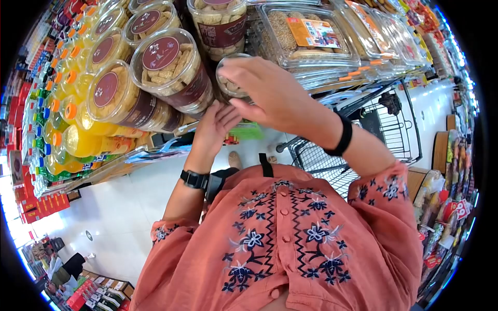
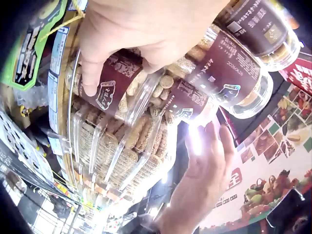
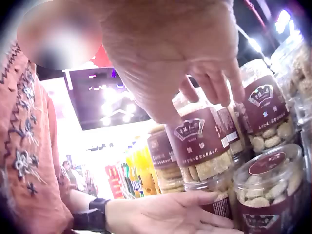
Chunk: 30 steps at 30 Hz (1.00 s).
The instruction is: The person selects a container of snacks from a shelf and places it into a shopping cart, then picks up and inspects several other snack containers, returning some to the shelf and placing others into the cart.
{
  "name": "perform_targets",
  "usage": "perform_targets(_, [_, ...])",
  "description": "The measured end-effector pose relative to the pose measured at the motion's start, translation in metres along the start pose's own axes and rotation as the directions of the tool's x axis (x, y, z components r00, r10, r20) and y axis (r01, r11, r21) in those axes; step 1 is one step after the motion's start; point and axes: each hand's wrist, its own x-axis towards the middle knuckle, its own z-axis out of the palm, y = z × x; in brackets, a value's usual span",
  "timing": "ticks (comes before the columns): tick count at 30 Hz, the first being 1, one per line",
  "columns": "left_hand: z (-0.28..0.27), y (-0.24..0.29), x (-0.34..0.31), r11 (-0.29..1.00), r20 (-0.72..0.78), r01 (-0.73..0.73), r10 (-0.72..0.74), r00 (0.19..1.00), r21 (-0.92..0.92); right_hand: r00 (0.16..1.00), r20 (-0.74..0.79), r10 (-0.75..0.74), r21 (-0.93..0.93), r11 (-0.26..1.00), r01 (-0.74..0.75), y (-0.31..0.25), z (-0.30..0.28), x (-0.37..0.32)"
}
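Note:
Clear plastic jars of cookies with maroon labels stand in stacks on the display. My left hand, palm up in the head view, has its fingers at the lower part of the stack under the front jar. In the left wrist view, fingers of the left hand lie along a jar's maroon label. My right hand reaches over a lower jar, partly covering it. Seen from the right wrist, the right hand has loosely bent fingers in front of a labelled jar.
Orange drink bottles stand left of the jars. Clear boxes of sesame cookies are stacked to the right. A shopping cart stands beside the person on the right. Other people are at the far lower left.

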Motion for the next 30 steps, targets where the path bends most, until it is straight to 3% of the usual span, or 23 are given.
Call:
perform_targets(3, [-0.008,0.004,-0.003,0.995,-0.039,0.031,-0.027,0.999,0.1,0.958,0.084,0.274,0.094,0.955,-0.281,0.001,-0.012,-0.029])
perform_targets(7, [-0.01,0.004,-0.003,0.973,0.017,0.064,-0.07,0.997,0.22,0.874,0.233,0.427,0.192,0.86,-0.472,0.024,0.024,-0.093])
perform_targets(9, [-0.01,0.004,-0.003,0.96,0.009,0.09,-0.096,0.995,0.266,0.804,0.325,0.497,0.116,0.823,-0.556,0.036,0.041,-0.113])
perform_targets(15, [-0.014,0.015,-0.019,0.922,-0.107,0.082,-0.045,0.993,0.377,0.717,0.37,0.591,0.092,0.744,-0.662,0.046,0.064,-0.117])
perform_targets(19, [-0.026,0.022,-0.027,0.873,-0.184,0.083,0.008,0.983,0.48,0.734,0.382,0.561,0.065,0.776,-0.627,0.052,0.076,-0.118])
perform_targets(23, [-0.07,0.022,-0.03,0.659,-0.221,0.029,0.209,0.953,0.752,0.751,0.351,0.56,0.101,0.774,-0.625,0.05,0.084,-0.127])
perform_targets(27, [-0.058,0.024,-0.033,0.598,-0.22,-0.073,0.402,0.889,0.798,0.75,0.347,0.564,0.102,0.772,-0.627,0.052,0.089,-0.127])
perform_targets(30, [-0.058,0.025,-0.025,0.53,-0.161,-0.118,0.451,0.878,0.84,0.765,0.312,0.563,0.034,0.799,-0.601,0.049,0.096,-0.129])
